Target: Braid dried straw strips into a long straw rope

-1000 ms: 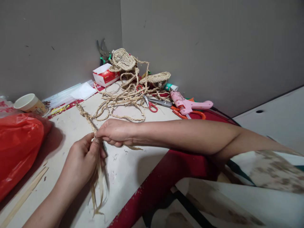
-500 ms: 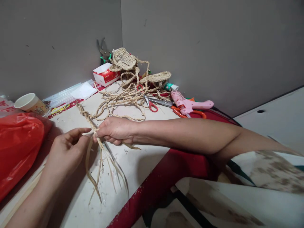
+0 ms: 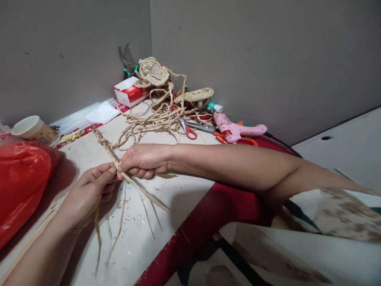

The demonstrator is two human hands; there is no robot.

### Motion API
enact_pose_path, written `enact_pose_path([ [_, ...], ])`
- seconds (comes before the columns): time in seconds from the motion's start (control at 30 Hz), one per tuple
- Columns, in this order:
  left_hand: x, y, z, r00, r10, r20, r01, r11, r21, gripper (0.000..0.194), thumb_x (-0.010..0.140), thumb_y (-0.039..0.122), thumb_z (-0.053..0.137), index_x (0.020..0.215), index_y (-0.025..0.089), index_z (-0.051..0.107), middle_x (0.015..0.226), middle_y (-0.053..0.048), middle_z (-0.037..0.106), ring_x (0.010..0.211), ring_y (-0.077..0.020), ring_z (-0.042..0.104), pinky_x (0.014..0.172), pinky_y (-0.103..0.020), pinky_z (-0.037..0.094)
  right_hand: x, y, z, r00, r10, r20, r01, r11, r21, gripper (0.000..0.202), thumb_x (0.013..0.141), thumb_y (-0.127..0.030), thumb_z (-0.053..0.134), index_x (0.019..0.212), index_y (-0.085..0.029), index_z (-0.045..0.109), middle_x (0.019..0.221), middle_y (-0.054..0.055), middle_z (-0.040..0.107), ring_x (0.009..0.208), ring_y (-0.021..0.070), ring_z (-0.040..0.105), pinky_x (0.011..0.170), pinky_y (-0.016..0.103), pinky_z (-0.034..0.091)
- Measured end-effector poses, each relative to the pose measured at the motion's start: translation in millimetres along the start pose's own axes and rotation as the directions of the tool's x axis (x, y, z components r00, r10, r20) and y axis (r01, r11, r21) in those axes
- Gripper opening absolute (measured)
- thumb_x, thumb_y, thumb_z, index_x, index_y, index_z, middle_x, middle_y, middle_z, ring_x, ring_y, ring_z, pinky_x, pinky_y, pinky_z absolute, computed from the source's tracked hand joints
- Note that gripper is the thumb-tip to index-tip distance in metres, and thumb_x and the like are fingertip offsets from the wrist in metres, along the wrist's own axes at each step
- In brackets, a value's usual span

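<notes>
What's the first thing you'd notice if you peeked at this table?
Two bare hands meet near the table's front edge: the left hand and right hand pinch a straw braid, with loose strands trailing toward the edge. Behind them in the corner sits a tangled pile of braided straw, with a pink glue gun to its right. A red plastic bag bulges at the far left.
</notes>
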State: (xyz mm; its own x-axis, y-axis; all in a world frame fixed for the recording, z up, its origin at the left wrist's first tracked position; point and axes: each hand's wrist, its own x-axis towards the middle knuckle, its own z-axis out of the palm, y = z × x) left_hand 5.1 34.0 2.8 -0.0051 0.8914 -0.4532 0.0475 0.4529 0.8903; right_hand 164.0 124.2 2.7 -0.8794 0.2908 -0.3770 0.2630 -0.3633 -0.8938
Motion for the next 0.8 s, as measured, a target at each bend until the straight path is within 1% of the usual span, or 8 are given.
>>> enact_pose_path([
  [0.17,1,1,-6.9,0.999,0.026,0.021,-0.030,0.977,0.210,0.035,0.074,0.049,0.068,0.075,0.015,0.060,0.055,0.007,0.034,0.047,-0.0048,0.023,0.040,-0.013,0.021,0,-1,-2,0.999,0.020,0.026,-0.018,0.996,-0.088,0.012,0.080,-0.016,0.045,0.071,-0.012,0.053,0.041,-0.011,0.024,0.035,0.0031,0.013,0.032,0.014,0.012],
  [0.3,-1,1,-7.7,1.000,0.007,0.014,-0.010,0.973,0.229,0.036,0.075,0.050,0.065,0.074,0.015,0.060,0.054,0.006,0.034,0.046,-0.0053,0.024,0.039,-0.014,0.020,1,4,-5,0.997,-0.071,0.007,0.070,0.956,-0.285,0.014,0.080,-0.020,0.048,0.070,-0.013,0.055,0.041,-0.009,0.029,0.037,0.0046,0.018,0.035,0.018,0.014],
  [0.37,-2,2,-4.7,0.999,-0.035,0.005,0.034,0.985,0.171,0.034,0.076,0.049,0.064,0.069,0.016,0.058,0.052,0.007,0.030,0.044,-0.0049,0.020,0.038,-0.014,0.017,2,5,-7,0.986,-0.167,-0.006,0.147,0.885,-0.442,0.014,0.078,-0.019,0.050,0.069,-0.012,0.058,0.046,-0.006,0.037,0.042,0.0051,0.027,0.039,0.019,0.019],
  [0.43,-2,3,0.0,0.996,-0.086,-0.005,0.086,0.990,0.108,0.035,0.076,0.048,0.064,0.065,0.016,0.054,0.049,0.009,0.026,0.042,-0.0043,0.016,0.037,-0.015,0.013,1,4,-7,0.970,-0.242,-0.007,0.189,0.777,-0.600,0.013,0.076,-0.018,0.051,0.068,-0.011,0.059,0.054,-0.003,0.045,0.051,0.0062,0.036,0.046,0.020,0.026],
  [0.53,-2,4,6.5,0.993,-0.120,-0.021,0.121,0.992,0.038,0.034,0.074,0.045,0.067,0.062,0.017,0.051,0.046,0.010,0.025,0.040,-0.0035,0.014,0.035,-0.014,0.012,-4,0,-4,0.966,-0.258,-0.015,0.156,0.628,-0.763,0.013,0.076,-0.017,0.049,0.067,-0.012,0.057,0.058,-0.002,0.047,0.058,0.0084,0.041,0.052,0.022,0.029],
  [0.63,0,1,8.3,0.994,-0.103,-0.032,0.103,0.995,-0.005,0.033,0.074,0.043,0.068,0.062,0.017,0.051,0.045,0.010,0.025,0.038,-0.0030,0.014,0.035,-0.014,0.012,-10,-6,0,0.965,-0.259,-0.036,0.108,0.519,-0.848,0.015,0.079,-0.016,0.045,0.068,-0.013,0.053,0.059,-0.001,0.044,0.058,0.0092,0.039,0.054,0.023,0.030],
  [0.73,1,-5,6.4,0.996,-0.064,-0.058,0.065,0.998,0.000,0.032,0.076,0.043,0.068,0.064,0.016,0.054,0.045,0.010,0.025,0.038,-0.0030,0.015,0.035,-0.014,0.013,-14,-12,3,0.955,-0.293,-0.051,0.083,0.427,-0.901,0.016,0.083,-0.017,0.043,0.071,-0.013,0.052,0.066,0.001,0.049,0.060,0.0099,0.040,0.057,0.023,0.031],
  [0.8,1,-8,5.1,0.997,-0.021,-0.080,0.024,0.999,0.032,0.032,0.077,0.043,0.066,0.064,0.016,0.055,0.045,0.009,0.027,0.038,-0.0032,0.017,0.035,-0.014,0.013,-16,-14,3,0.947,-0.315,-0.058,0.073,0.390,-0.918,0.016,0.084,-0.017,0.043,0.071,-0.013,0.052,0.069,0.002,0.051,0.062,0.0099,0.039,0.059,0.024,0.031],
])
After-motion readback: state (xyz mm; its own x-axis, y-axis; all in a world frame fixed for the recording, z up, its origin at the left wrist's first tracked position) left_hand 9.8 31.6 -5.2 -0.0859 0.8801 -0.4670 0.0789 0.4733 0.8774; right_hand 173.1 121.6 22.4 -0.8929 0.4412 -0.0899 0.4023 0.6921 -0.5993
